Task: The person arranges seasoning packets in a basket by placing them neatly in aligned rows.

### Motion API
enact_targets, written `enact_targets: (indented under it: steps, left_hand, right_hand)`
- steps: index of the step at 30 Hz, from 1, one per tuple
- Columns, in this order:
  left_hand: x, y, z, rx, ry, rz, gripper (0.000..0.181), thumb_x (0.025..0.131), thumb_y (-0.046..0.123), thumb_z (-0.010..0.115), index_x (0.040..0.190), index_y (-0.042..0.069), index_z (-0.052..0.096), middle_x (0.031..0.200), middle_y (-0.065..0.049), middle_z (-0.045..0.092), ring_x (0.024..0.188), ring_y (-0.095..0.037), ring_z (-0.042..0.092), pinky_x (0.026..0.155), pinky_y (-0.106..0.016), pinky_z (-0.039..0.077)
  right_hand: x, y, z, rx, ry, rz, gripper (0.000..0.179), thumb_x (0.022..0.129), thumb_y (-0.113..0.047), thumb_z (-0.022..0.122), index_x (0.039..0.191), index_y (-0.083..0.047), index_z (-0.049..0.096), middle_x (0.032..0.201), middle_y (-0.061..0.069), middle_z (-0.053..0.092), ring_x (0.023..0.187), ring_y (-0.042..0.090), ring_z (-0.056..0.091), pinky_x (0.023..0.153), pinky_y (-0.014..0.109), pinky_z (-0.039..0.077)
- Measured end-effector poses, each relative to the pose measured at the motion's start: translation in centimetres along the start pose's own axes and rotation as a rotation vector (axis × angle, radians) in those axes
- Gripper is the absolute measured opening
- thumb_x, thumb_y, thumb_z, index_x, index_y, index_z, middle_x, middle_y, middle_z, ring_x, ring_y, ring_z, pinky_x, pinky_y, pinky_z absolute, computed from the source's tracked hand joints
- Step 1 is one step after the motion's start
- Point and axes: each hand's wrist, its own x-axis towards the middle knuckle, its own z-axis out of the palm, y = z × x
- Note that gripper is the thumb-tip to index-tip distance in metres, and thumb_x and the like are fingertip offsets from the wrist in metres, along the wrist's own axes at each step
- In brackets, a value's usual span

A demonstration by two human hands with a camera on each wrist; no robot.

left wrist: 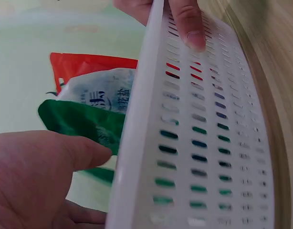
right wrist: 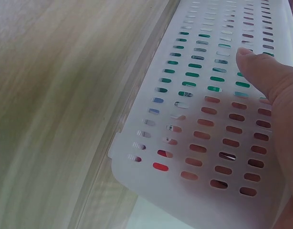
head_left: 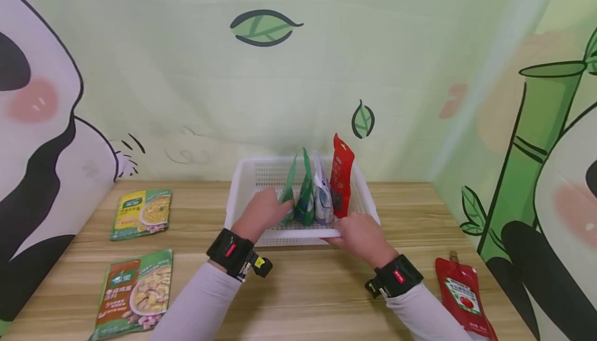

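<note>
A white perforated plastic basket (head_left: 298, 234) stands on the table. Upright inside, from left to right, are a green packet (head_left: 287, 190), another green packet (head_left: 305, 196), a white-and-blue packet (head_left: 323, 196) and a red packet (head_left: 342, 175). My left hand (head_left: 263, 214) reaches over the front rim at the left, its thumb extended to the edge of the leftmost green packet. In the left wrist view a gap shows between thumb and fingers; the fingers are partly hidden by the basket. My right hand (head_left: 361, 237) grips the front rim near its right corner, thumb outside on the perforated wall (right wrist: 199, 114).
Two food packets lie at the left: a yellow-and-green one (head_left: 141, 214) and, nearer, a brown-and-green one (head_left: 135, 294). A red spouted pouch (head_left: 464, 294) lies at the right. Behind the table hangs a printed backdrop (head_left: 298, 82).
</note>
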Motion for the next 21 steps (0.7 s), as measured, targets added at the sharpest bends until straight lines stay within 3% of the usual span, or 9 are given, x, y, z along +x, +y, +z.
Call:
enact_targets:
  steps: [4, 9, 14, 18, 21]
  left_hand:
    - [-1.8, -1.1, -0.2, 0.106, 0.073, 0.073, 0.040, 0.101, 0.034, 0.059, 0.104, -0.005, 0.067, 0.092, -0.016, 0.071, 0.071, -0.021, 0.061, 0.059, -0.033, 0.049]
    - [-2.9, -2.5, 0.3, 0.231, 0.142, 0.298, 0.034, 0.102, 0.032, 0.061, 0.100, 0.002, 0.077, 0.085, -0.006, 0.075, 0.070, -0.015, 0.062, 0.066, -0.033, 0.052]
    - [-3.7, -3.3, 0.2, 0.274, 0.075, 0.452, 0.036, 0.100, 0.042, 0.063, 0.085, 0.013, 0.077, 0.074, 0.006, 0.070, 0.067, -0.008, 0.059, 0.065, -0.029, 0.050]
    - [-4.2, -3.7, 0.1, 0.348, 0.006, 0.477, 0.045, 0.098, 0.055, 0.061, 0.071, 0.019, 0.065, 0.060, 0.010, 0.052, 0.055, -0.006, 0.047, 0.053, -0.024, 0.038]
    - [-4.5, -4.1, 0.1, 0.417, 0.001, 0.503, 0.048, 0.096, 0.060, 0.061, 0.069, 0.021, 0.058, 0.058, 0.009, 0.047, 0.051, -0.007, 0.044, 0.050, -0.024, 0.035]
  right_hand:
    - [0.0, -0.1, 0.1, 0.003, 0.004, -0.003, 0.037, 0.088, -0.048, 0.078, 0.073, -0.015, 0.070, 0.053, -0.008, 0.049, 0.053, 0.011, 0.044, 0.051, 0.026, 0.032]
    - [-0.1, 0.0, 0.2, -0.006, -0.003, 0.013, 0.040, 0.089, -0.049, 0.077, 0.070, -0.015, 0.067, 0.052, -0.008, 0.048, 0.052, 0.011, 0.044, 0.051, 0.027, 0.032]
    - [-0.1, 0.1, 0.1, -0.015, 0.004, 0.008, 0.040, 0.089, -0.049, 0.077, 0.070, -0.015, 0.067, 0.053, -0.008, 0.047, 0.053, 0.011, 0.043, 0.051, 0.027, 0.032]
    - [-0.1, 0.1, 0.2, -0.013, 0.007, 0.006, 0.037, 0.088, -0.047, 0.078, 0.072, -0.015, 0.068, 0.053, -0.007, 0.048, 0.053, 0.011, 0.043, 0.051, 0.026, 0.032]
    - [-0.1, 0.0, 0.2, -0.013, 0.004, 0.005, 0.037, 0.088, -0.047, 0.078, 0.073, -0.015, 0.069, 0.054, -0.008, 0.048, 0.053, 0.011, 0.043, 0.051, 0.026, 0.032]
